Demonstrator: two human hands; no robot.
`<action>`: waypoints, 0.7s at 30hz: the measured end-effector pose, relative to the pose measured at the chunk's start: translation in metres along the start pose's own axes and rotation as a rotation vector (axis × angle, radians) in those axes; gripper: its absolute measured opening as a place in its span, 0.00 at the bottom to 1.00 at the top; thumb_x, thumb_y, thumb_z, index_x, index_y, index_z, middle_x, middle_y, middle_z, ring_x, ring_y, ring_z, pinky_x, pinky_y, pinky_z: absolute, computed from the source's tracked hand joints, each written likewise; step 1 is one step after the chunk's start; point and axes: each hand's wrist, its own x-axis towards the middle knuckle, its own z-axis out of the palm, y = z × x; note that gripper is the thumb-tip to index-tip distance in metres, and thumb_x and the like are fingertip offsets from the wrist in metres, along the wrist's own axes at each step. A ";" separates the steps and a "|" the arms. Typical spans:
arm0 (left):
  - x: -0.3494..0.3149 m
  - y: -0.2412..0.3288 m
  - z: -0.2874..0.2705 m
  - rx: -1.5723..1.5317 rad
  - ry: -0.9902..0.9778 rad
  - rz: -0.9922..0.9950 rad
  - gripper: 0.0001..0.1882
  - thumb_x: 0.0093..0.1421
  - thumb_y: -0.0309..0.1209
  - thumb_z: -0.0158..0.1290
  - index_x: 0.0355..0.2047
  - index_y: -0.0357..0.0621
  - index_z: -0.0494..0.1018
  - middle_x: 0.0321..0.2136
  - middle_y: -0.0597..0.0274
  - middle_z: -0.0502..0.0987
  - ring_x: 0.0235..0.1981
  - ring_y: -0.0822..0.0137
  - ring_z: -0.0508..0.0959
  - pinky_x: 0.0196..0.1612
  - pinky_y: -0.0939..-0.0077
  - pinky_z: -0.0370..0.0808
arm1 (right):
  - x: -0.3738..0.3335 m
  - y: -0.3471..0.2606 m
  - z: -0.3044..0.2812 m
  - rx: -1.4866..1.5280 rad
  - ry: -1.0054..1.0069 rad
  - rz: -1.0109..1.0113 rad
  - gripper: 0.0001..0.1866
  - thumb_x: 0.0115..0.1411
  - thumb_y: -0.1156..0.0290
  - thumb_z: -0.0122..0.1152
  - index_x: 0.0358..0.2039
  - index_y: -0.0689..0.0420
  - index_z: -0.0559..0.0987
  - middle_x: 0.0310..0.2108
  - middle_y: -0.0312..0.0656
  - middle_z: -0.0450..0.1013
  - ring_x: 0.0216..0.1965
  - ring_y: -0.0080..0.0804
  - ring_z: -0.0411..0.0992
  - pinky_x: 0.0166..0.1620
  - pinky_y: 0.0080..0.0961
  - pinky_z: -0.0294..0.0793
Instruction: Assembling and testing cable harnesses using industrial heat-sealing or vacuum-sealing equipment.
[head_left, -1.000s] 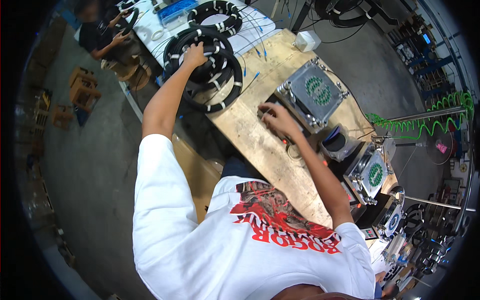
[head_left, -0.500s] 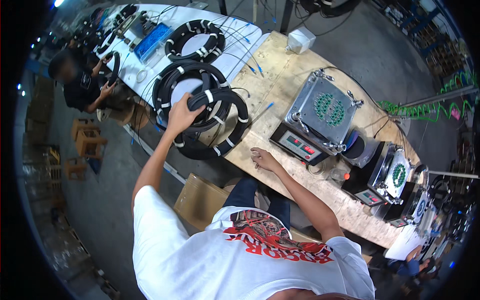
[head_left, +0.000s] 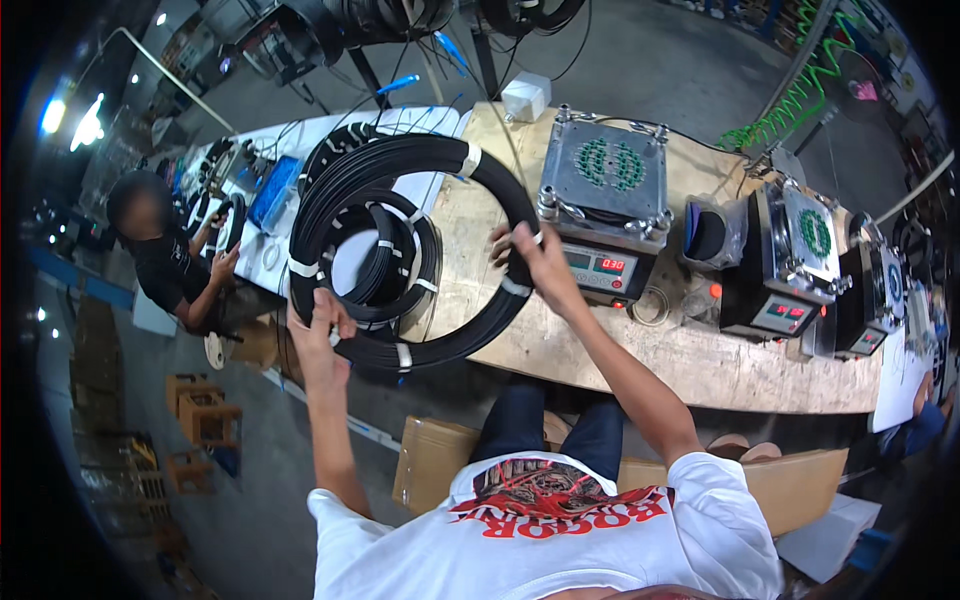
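A large black cable coil [head_left: 318,215], bound with white bands, is raised in front of me and tilted. At its lower left, my left hand [head_left: 322,325] is closed around the ring. My right hand [head_left: 535,255] grips its right side, fingers curled over the cable. Through the ring, more black coils [head_left: 428,255] show, lying on the table's left end; the raised coil partly hides them. Beside my right hand stands a box-shaped machine [head_left: 605,170] with a metal plate, green fittings and a lit red display. Blue-tipped cable ends [head_left: 398,84] stick up beyond the coil.
Two similar machines [head_left: 790,250] stand farther right on the wooden table [head_left: 620,360]. A bagged dark item [head_left: 712,232] and a small orange-capped bottle [head_left: 708,300] sit between machines. A blue tray [head_left: 272,195] lies far left, near a co-worker [head_left: 160,240] handling a coil. Cardboard [head_left: 430,460] is below.
The coil has been lifted off the stack and swung upright toward me. My right hand has left the table edge and taken hold of its right side. The view has turned.
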 end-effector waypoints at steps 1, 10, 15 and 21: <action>-0.005 -0.017 0.005 -0.073 -0.040 0.018 0.11 0.70 0.37 0.52 0.39 0.43 0.67 0.21 0.70 0.63 0.18 0.76 0.65 0.22 0.78 0.65 | -0.005 -0.012 -0.003 0.022 0.135 -0.102 0.30 0.69 0.50 0.55 0.55 0.67 0.71 0.39 0.41 0.75 0.36 0.22 0.73 0.42 0.25 0.74; -0.013 -0.118 0.075 -0.106 -0.102 0.018 0.16 0.71 0.44 0.50 0.45 0.44 0.71 0.29 0.69 0.75 0.28 0.79 0.72 0.30 0.82 0.68 | -0.112 -0.033 -0.055 -0.258 0.563 -0.429 0.24 0.66 0.56 0.63 0.51 0.63 0.72 0.33 0.33 0.72 0.27 0.15 0.67 0.30 0.16 0.68; -0.002 -0.133 0.119 0.051 -0.195 0.013 0.23 0.68 0.51 0.52 0.41 0.41 0.73 0.26 0.70 0.73 0.26 0.81 0.70 0.28 0.85 0.66 | -0.128 -0.040 -0.083 -0.317 0.645 -0.481 0.26 0.65 0.54 0.64 0.51 0.64 0.72 0.32 0.33 0.71 0.26 0.14 0.66 0.29 0.16 0.67; 0.025 -0.147 0.177 -0.003 -0.184 0.055 0.26 0.67 0.52 0.53 0.46 0.39 0.75 0.25 0.71 0.72 0.19 0.81 0.66 0.20 0.84 0.62 | -0.103 -0.069 -0.123 -0.478 0.739 -0.574 0.24 0.64 0.54 0.64 0.46 0.64 0.76 0.30 0.36 0.73 0.30 0.19 0.68 0.34 0.19 0.68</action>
